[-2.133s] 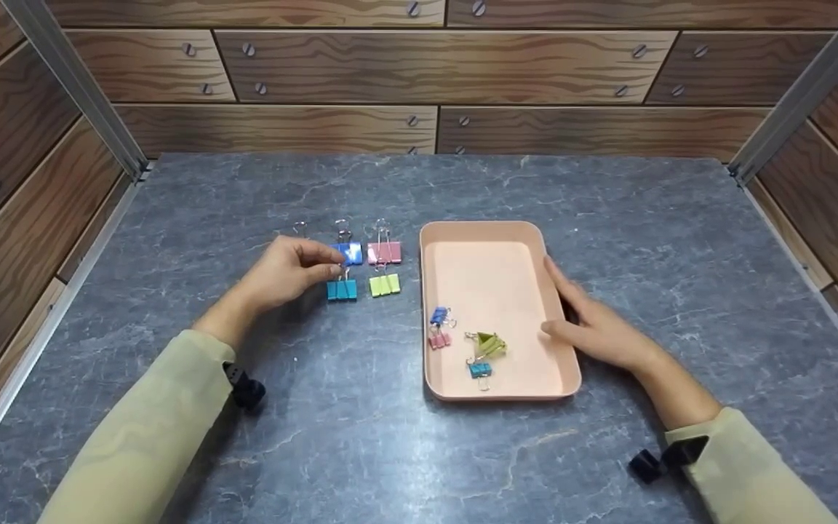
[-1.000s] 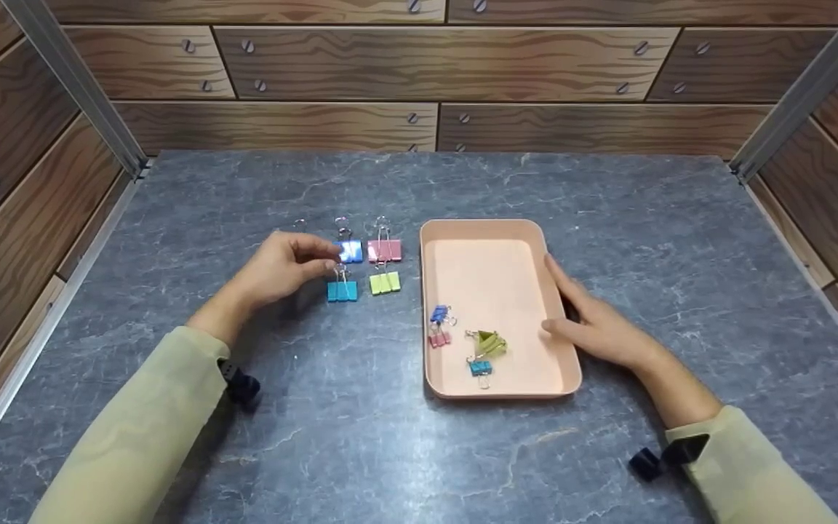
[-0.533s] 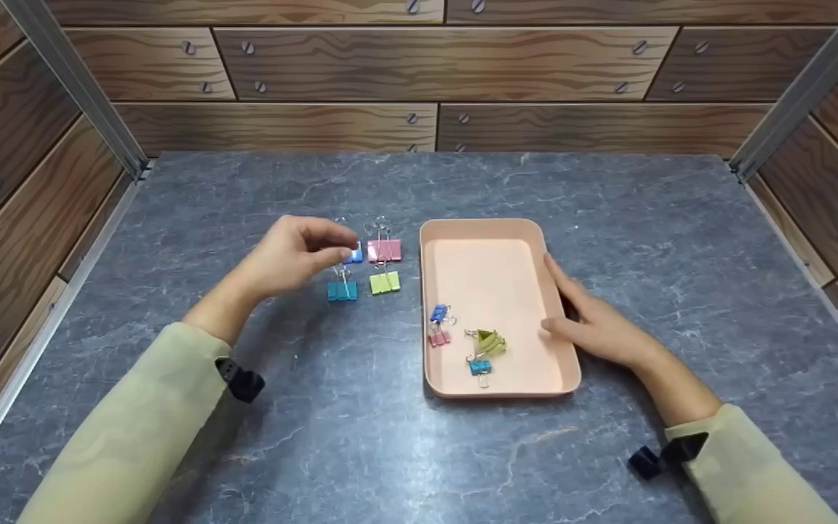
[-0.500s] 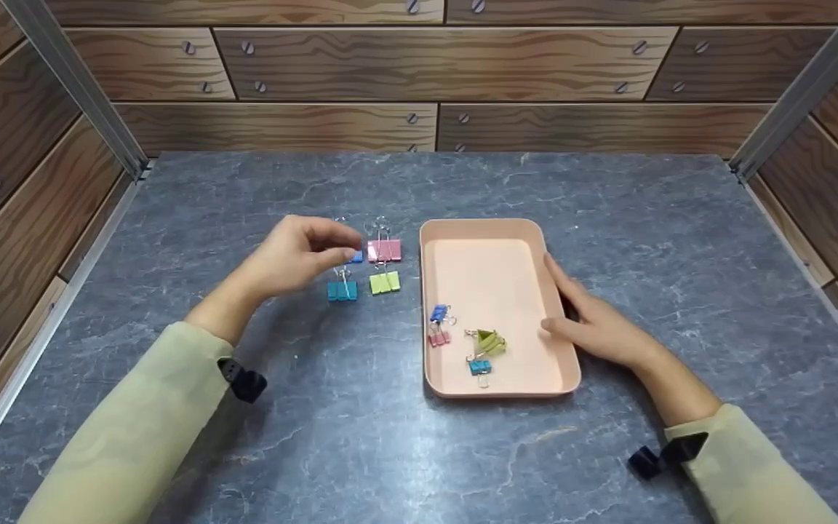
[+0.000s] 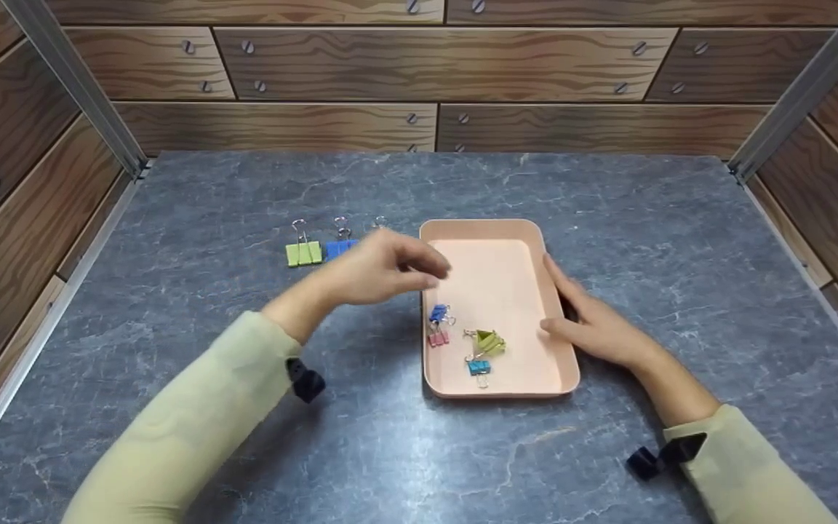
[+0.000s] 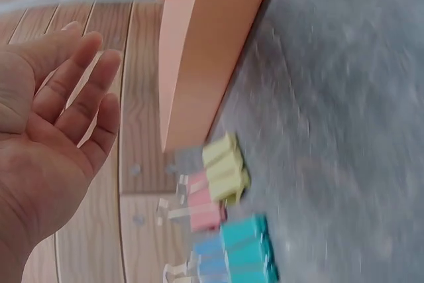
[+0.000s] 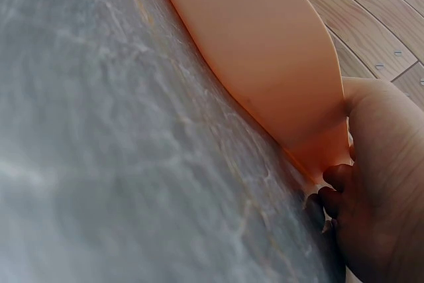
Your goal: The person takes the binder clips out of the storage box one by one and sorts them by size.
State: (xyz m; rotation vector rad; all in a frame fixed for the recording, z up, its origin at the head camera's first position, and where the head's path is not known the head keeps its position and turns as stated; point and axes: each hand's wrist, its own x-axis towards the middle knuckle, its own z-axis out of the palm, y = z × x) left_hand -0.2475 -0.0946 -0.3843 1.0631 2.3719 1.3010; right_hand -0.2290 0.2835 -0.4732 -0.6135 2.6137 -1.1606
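Observation:
My left hand (image 5: 382, 269) hovers at the left rim of the pink tray (image 5: 513, 284), fingers loosely bent. In the left wrist view nothing shows between the fingers. My right hand (image 5: 601, 331) grips the tray's right wall, thumb over the rim. Inside the tray lie small binder clips: a blue clip (image 5: 439, 314), a pink clip (image 5: 439, 339), an olive-green clip (image 5: 490, 342) and a teal clip (image 5: 479, 368). Larger clips stand left of the tray: a green clip (image 5: 304, 253), a blue clip (image 5: 339, 249), and, behind my left hand, a pink clip (image 6: 204, 207), yellow-green clip (image 6: 225, 169) and teal clip (image 6: 246, 250).
The grey marbled tabletop (image 5: 361, 451) spreads around the tray. Wood-patterned panels (image 5: 448, 65) close off the back and both sides, with metal posts (image 5: 77, 87) at the far corners.
My left hand has moved right, from over the larger clips to the tray's left rim, uncovering the large green clip. The right hand, tray and clips inside it look the same.

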